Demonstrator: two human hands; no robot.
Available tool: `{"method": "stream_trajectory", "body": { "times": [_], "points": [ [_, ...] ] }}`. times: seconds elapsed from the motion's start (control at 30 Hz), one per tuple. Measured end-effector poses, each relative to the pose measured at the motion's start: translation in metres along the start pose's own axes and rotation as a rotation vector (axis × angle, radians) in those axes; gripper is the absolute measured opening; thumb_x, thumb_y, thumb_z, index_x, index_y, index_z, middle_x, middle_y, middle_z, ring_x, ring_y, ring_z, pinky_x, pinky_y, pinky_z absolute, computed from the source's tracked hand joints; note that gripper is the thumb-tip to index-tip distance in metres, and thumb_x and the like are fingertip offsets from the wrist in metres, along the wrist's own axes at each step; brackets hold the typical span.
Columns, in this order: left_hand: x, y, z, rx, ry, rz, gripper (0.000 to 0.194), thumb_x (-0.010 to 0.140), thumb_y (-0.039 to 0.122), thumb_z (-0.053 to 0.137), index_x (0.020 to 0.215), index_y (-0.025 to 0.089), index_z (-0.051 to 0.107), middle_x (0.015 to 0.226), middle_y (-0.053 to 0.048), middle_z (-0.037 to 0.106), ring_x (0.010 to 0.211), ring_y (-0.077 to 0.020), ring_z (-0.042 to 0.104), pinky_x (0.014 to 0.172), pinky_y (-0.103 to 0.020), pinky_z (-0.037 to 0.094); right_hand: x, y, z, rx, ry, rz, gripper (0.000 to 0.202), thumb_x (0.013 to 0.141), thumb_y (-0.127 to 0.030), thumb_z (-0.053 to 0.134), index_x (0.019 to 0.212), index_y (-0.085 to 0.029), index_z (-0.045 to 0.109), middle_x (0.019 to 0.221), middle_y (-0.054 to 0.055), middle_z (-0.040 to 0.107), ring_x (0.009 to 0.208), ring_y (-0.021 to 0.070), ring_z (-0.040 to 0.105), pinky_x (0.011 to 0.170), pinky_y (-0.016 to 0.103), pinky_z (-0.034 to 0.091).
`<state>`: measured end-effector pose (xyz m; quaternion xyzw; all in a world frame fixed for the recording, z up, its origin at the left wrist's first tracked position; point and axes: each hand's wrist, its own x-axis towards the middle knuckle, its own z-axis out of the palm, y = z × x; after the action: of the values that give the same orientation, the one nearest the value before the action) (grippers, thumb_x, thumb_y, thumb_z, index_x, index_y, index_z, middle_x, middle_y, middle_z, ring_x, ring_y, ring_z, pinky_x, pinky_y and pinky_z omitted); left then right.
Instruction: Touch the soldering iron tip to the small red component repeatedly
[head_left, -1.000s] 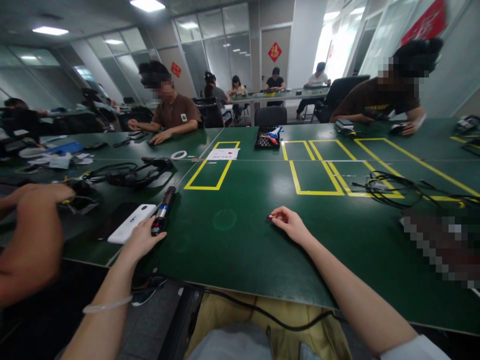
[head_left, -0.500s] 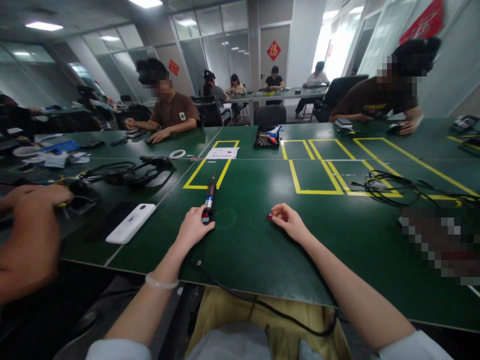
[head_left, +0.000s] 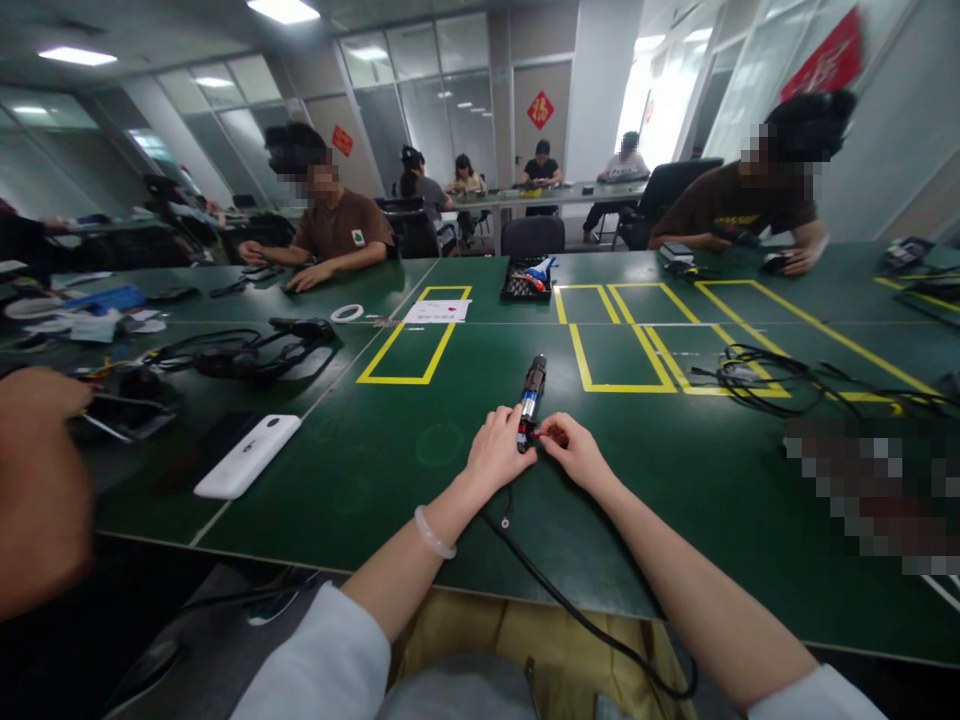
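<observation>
My left hand (head_left: pixel 496 448) is wrapped around the lower part of an electric screwdriver (head_left: pixel 532 388) with a dark body and a blue-silver band. The tool points away from me, tilted slightly right. Fingers of my right hand (head_left: pixel 576 450) pinch a small red piece (head_left: pixel 541 434) against the screwdriver's near end; most of that piece is hidden. A black cable (head_left: pixel 570 605) runs from below my left hand over the table edge and across my lap.
Yellow tape outlines (head_left: pixel 626 388) mark the green table (head_left: pixel 420 520). A white power bank (head_left: pixel 249 457) lies left, and coiled black cables (head_left: pixel 750 372) lie right. A black tray (head_left: pixel 516 290) with tools stands farther back. A co-worker's arm (head_left: pixel 45 470) reaches in at left.
My left hand has carried the screwdriver to the right, beside my right hand. The red piece in my right fingers now meets its near end. The view has shifted slightly.
</observation>
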<state>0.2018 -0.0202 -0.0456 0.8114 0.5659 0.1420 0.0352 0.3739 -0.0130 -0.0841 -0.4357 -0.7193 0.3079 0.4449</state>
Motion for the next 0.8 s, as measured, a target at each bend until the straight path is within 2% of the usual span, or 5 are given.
{"method": "stream_trajectory", "body": {
  "times": [0.4,0.6,0.8],
  "points": [
    [-0.001,-0.002,0.005,-0.008,0.029,0.012,0.068,0.078,0.040,0.056,0.139,0.018,0.035,0.119,-0.009,0.051,0.103,-0.0227,0.051,0.086,-0.032,0.045,0.000,0.004,0.000,-0.092,0.001,-0.022,0.003,0.082,-0.017,0.056,0.084,-0.020,0.056,0.078,0.000,0.054,0.066,0.0134,0.050,0.065,0.026,0.041],
    [-0.001,-0.003,0.008,0.039,0.042,0.018,0.069,0.080,0.042,0.055,0.140,0.017,0.034,0.121,-0.010,0.051,0.106,-0.0242,0.050,0.088,-0.035,0.042,0.000,-0.002,-0.001,-0.154,-0.010,-0.003,0.011,0.084,-0.018,0.055,0.089,-0.020,0.065,0.086,0.003,0.056,0.069,0.0137,0.053,0.068,0.027,0.044],
    [-0.001,0.002,0.003,0.073,0.043,0.027,0.065,0.084,0.049,0.050,0.139,0.017,0.036,0.120,-0.012,0.051,0.107,-0.0257,0.050,0.089,-0.037,0.040,-0.002,-0.009,-0.002,-0.154,0.017,-0.011,0.015,0.085,-0.017,0.054,0.086,-0.019,0.069,0.083,0.004,0.059,0.066,0.0139,0.054,0.065,0.027,0.044]
  ]
}}
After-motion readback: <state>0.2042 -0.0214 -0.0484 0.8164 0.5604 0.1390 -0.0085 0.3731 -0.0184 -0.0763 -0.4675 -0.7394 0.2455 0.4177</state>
